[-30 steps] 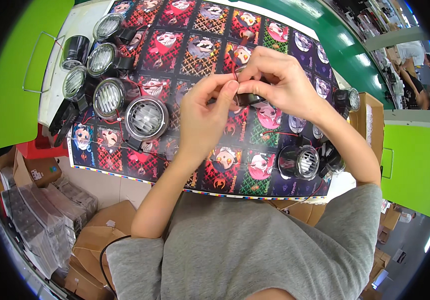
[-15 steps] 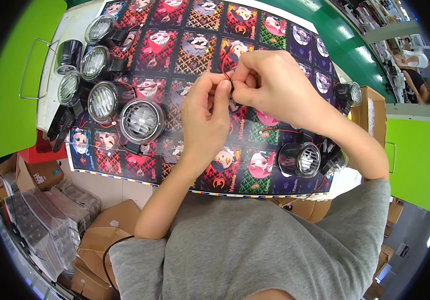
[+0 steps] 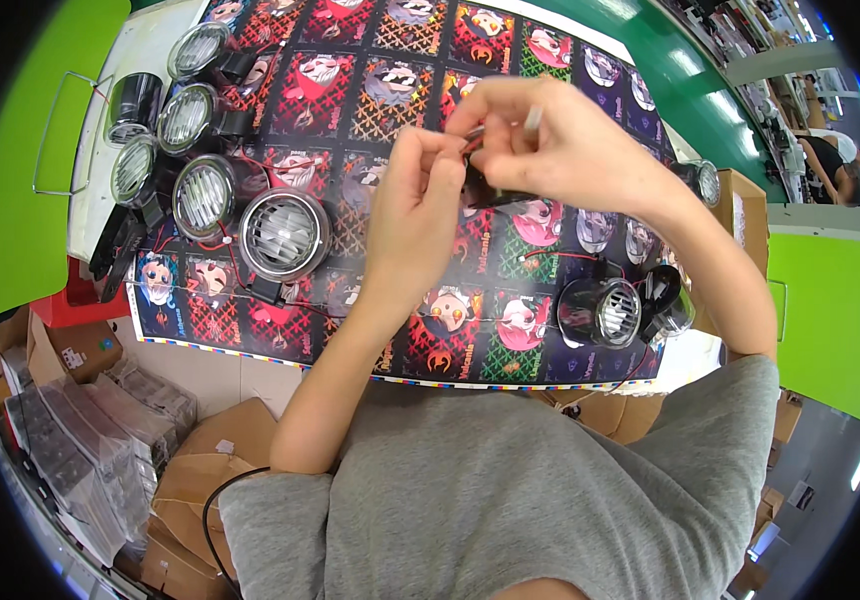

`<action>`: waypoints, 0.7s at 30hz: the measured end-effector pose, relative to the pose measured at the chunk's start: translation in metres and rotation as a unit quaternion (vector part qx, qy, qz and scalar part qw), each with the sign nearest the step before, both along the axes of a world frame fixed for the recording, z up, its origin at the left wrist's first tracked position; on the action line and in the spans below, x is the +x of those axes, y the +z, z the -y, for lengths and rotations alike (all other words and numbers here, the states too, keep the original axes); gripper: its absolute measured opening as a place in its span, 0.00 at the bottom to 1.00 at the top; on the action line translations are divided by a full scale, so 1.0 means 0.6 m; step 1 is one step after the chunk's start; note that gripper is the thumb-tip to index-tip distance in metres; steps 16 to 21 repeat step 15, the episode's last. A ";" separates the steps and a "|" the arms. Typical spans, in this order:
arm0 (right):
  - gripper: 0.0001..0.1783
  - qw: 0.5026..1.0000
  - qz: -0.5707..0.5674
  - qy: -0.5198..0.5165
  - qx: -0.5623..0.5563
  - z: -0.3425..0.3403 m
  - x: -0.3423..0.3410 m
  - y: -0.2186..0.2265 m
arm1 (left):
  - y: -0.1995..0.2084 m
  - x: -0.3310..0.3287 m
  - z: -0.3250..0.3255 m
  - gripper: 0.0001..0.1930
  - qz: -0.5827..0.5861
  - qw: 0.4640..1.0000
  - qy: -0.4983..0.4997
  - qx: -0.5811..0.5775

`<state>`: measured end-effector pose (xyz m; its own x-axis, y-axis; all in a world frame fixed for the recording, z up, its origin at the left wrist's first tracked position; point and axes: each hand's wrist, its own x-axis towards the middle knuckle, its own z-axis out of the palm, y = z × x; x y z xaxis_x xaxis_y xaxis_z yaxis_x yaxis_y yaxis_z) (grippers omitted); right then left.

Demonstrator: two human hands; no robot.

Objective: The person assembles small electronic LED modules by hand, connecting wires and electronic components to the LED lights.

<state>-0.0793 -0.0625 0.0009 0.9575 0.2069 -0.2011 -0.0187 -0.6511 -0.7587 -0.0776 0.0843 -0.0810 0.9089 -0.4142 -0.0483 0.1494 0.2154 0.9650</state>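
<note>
My left hand (image 3: 415,205) is pinched closed above the printed sheet (image 3: 390,95), its fingertips at a thin red wire (image 3: 473,143). My right hand (image 3: 575,150) is closed just beside it, fingers curled; a small pale piece (image 3: 532,120) shows blurred at its fingers. What the right fingertips grip is hidden. Below them a dark object (image 3: 495,195) is partly covered by the hand. To the left of my hands lies a round lamp (image 3: 285,235) with a chrome rim and ribbed clear lens.
Several similar lamps (image 3: 187,120) with wires crowd the sheet's left side. More lamps (image 3: 600,312) lie at the right, another (image 3: 698,182) farther back. Cardboard boxes (image 3: 215,450) stand on the floor at lower left. Green panels (image 3: 830,310) flank the table.
My right hand has lifted slightly and turned, away from the left fingertips. The pale piece and the dark object below have come into view. My left hand has barely moved.
</note>
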 end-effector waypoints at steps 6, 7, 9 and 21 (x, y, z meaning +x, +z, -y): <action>0.15 0.978 0.061 -0.086 0.179 0.070 -0.023 0.003 | 0.011 0.023 0.004 0.07 -0.038 0.998 -0.025 0.035; 0.15 0.979 0.079 -0.102 0.159 0.085 -0.029 0.009 | 0.014 0.030 0.010 0.08 -0.040 0.999 -0.031 0.021; 0.12 0.977 0.112 -0.131 0.122 0.095 -0.038 0.010 | 0.018 0.039 0.018 0.09 -0.056 0.998 -0.023 0.001; 0.14 0.936 0.323 -0.097 -0.105 0.179 -0.083 0.043 | 0.103 0.174 0.044 0.27 -0.090 0.990 0.052 0.095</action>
